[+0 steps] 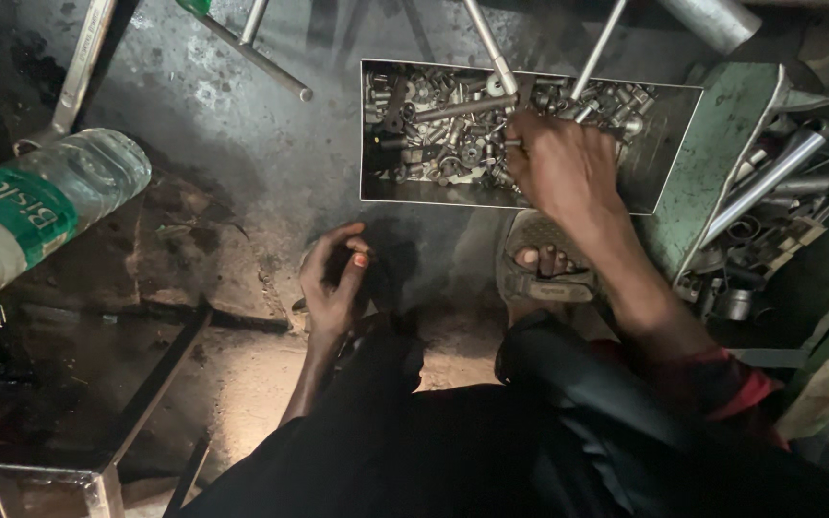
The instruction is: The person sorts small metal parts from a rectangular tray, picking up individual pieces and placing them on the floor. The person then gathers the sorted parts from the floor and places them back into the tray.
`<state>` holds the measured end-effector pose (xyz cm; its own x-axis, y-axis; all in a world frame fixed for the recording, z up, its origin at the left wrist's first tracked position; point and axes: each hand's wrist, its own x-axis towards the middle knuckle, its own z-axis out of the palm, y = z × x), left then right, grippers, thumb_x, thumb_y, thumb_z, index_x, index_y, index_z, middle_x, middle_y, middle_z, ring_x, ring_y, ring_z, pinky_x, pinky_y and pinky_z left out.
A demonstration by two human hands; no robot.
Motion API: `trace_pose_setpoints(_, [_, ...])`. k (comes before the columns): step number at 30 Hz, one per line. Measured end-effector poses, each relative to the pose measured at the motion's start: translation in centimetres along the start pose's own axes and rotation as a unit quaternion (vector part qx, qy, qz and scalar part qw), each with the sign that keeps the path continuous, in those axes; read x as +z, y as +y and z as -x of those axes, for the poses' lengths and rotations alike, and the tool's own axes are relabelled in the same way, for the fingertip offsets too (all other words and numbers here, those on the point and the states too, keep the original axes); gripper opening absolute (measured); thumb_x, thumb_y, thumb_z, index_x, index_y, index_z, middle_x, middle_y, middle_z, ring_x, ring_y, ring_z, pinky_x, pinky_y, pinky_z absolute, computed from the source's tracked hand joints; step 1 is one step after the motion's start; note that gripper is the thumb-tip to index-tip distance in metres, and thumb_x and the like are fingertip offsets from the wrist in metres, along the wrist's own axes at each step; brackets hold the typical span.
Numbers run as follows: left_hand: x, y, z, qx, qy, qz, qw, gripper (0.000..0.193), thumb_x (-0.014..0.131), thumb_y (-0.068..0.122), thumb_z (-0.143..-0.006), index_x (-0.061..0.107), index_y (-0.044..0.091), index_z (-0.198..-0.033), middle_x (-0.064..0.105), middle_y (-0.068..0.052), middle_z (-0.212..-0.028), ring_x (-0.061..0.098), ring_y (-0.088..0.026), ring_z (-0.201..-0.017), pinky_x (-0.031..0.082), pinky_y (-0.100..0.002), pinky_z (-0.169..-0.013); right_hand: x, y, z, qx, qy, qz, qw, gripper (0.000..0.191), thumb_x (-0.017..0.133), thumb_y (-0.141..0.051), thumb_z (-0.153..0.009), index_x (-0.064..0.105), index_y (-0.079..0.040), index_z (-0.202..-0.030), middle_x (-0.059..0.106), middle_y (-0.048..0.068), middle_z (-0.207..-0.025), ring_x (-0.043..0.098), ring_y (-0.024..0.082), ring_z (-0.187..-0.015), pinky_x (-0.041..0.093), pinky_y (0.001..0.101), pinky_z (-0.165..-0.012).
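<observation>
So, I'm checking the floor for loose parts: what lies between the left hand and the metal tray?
In the head view, only dark bare floor separates left hand from metal tray.

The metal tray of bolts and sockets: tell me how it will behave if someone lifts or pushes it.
The metal tray is packed with steel bolts and sockets, so it is probably heavy for its size. Its straight sheet walls suggest it stays stiff. Pushed, it would likely scrape along the grimy floor rather than tip; the loose parts under the right hand may shift and rattle.

Dark trousers (453,451); red cuff (722,379) on the right sleeve; grey strapped sandal (544,278); bare forearms.
</observation>
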<state>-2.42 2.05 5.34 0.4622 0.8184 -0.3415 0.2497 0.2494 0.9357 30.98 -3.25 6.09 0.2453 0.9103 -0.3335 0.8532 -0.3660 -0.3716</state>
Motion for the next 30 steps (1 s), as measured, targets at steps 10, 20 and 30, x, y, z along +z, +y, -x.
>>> trace_pose_setpoints(10, [0.1,0.5,0.0,-0.013,0.002,-0.005,1.0,0.032,0.068,0.012,-0.099,0.066,-0.002,-0.128,0.068,-0.006,-0.1,0.064,-0.015,-0.098,0.052,-0.028,-0.091,0.7,1.8,2.2,-0.023,0.106,-0.127,0.986,0.016,0.077,-0.002,-0.09,0.071,-0.001,-0.105,0.07,0.015,-0.091,0.065,0.017,-0.068,0.056,0.0275,-0.05])
trace_pose_setpoints(20, [0.1,0.1,-0.4,0.006,-0.008,-0.024,1.0,0.031,0.067,0.013,-0.099,0.066,0.0,-0.127,0.069,-0.005,-0.1,0.066,-0.016,-0.097,0.054,-0.029,-0.09,0.4,2.5,2.2,-0.047,-0.025,-0.735,0.676,0.016,0.071,-0.006,-0.095,0.071,-0.005,-0.111,0.073,0.009,-0.102,0.071,0.013,-0.08,0.065,0.0288,-0.069])
trace_pose_setpoints(30, [0.2,0.2,-0.5,0.03,-0.015,-0.013,0.999,0.032,0.065,0.015,-0.1,0.065,-0.002,-0.128,0.07,-0.007,-0.102,0.067,-0.016,-0.098,0.053,-0.029,-0.091,1.3,-1.5,-2.0,-0.088,0.06,-0.105,0.989,0.022,0.069,0.008,-0.091,0.077,-0.002,-0.109,0.076,0.019,-0.108,0.074,0.023,-0.072,0.06,0.031,-0.055])
